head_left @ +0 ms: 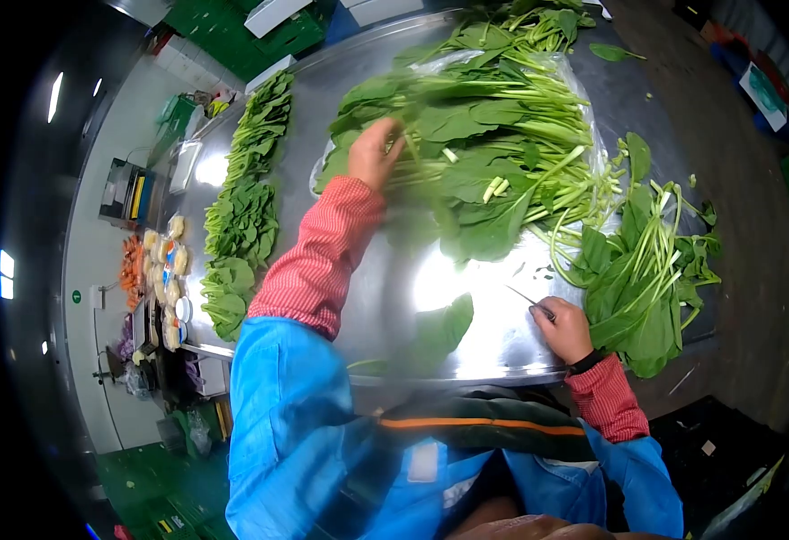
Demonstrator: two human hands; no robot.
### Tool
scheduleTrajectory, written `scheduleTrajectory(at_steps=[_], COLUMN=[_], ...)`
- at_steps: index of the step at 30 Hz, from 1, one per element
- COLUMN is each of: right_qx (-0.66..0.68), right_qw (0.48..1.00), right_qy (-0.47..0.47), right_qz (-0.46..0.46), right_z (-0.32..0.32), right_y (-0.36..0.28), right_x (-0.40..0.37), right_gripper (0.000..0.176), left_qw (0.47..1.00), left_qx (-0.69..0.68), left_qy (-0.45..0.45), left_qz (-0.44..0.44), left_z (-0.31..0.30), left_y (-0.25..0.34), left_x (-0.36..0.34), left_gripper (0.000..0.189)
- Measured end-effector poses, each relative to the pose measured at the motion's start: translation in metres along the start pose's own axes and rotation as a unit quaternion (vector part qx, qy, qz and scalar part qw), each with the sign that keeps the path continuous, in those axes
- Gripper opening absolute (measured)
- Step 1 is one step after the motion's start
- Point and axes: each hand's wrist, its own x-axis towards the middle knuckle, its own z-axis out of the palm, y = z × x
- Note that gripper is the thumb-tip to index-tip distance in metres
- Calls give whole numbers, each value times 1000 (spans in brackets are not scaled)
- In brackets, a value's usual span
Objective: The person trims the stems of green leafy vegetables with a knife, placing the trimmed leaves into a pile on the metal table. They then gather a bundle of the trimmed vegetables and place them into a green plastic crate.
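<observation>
My left hand (376, 155), in a red checked sleeve, reaches to the left edge of a large pile of leafy greens (529, 117). Its fingers curl closed around part of a leafy green, though a blurred patch hides the exact grip. Near the table's front edge, my right hand (564, 329) is closed on a small knife (522, 295), with the thin blade pointing up and left. Between the hands, a single loose leaf (448, 326) lies on the metal table (502, 346). Pale cut stem pieces (495, 189) rest on the pile.
A long row of stacked greens (249, 180) runs along the left side. More greens (651, 270) hang over the right table edge. Beyond the row sit packed pale produce (168, 261) and carrots (132, 270). Green crates (224, 36) stand at the back, and a black crate (705, 450) at lower right.
</observation>
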Motion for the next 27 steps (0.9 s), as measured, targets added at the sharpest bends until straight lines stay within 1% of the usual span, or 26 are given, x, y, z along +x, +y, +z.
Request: scheduleTrajectory(at_steps=[2, 3, 4, 5, 6, 7, 8, 9, 10, 12, 13, 15, 18, 19, 21, 22, 23, 24, 26, 27], right_qx=[40, 67, 94, 123, 115, 128, 129, 82, 81, -13, -56, -140, -131, -88, 48, 115, 219, 261, 291, 263], right_qw=[999, 997, 994, 989, 988, 988, 986, 983, 977, 973, 974, 968, 982, 987, 997, 993, 975, 965, 953, 962], right_qy=[21, 39, 57, 78, 104, 89, 105, 148, 157, 137, 120, 83, 62, 71, 44, 32, 21, -35, -52, -42], right_qz=[3, 2, 2, 15, 24, 16, -8, -71, -121, -183, -185, -191, -124, -115, -46, -8, -24, 2, -65, -60], right_z=[2, 2, 1, -5, -11, -17, -24, -31, -32, -37, -35, -31, -12, -11, -12, -16, -16, -22, -16, -17], right_y=[-4, -8, -14, -25, -36, -41, -53, -71, -77, -93, -95, -97, -52, -45, -46, -53, -64, -77, -85, -89], right_x=[8, 14, 21, 29, 38, 48, 56, 65, 72, 82, 85, 90, 87, 85, 82, 80, 80, 82, 89, 91], right_gripper=[19, 19, 19, 19, 19, 19, 17, 15, 15, 14, 13, 11, 14, 18, 21, 22, 27, 31, 32, 29], left_qw=[998, 993, 980, 957, 922, 889, 851, 839, 828, 803, 790, 768, 731, 720, 697, 684, 680, 683, 690, 685], left_qx=[-51, -112, -173, -229, -283, -335, -386, -389, -398, -431, -457, -469, -501, -509, -527, -536, -537, -532, -520, -539], left_qy=[20, 16, -29, -82, -134, -166, -198, -218, -229, -228, -233, -229, -210, -203, -209, -215, -238, -237, -231, -215], left_qz=[-17, -30, -89, -159, -227, -262, -296, -311, -323, -343, -336, -371, -413, -425, -439, -446, -439, -442, -447, -441], left_z=[-14, -21, -31, -44, -53, -59, -61, -59, -56, -50, -47, -48, -48, -47, -40, -37, -35, -33, -30, -28], left_y=[26, 42, 64, 87, 107, 121, 130, 133, 136, 144, 145, 156, 155, 153, 150, 152, 155, 158, 164, 162], left_x=[-4, -9, -14, -18, -24, -32, -41, -51, -61, -79, -86, -96, -105, -108, -113, -115, -115, -115, -114, -115], left_gripper=[20, 20, 17, 17, 17, 19, 20, 22, 22, 21, 20, 20, 21, 22, 23, 24, 22, 22, 21, 26])
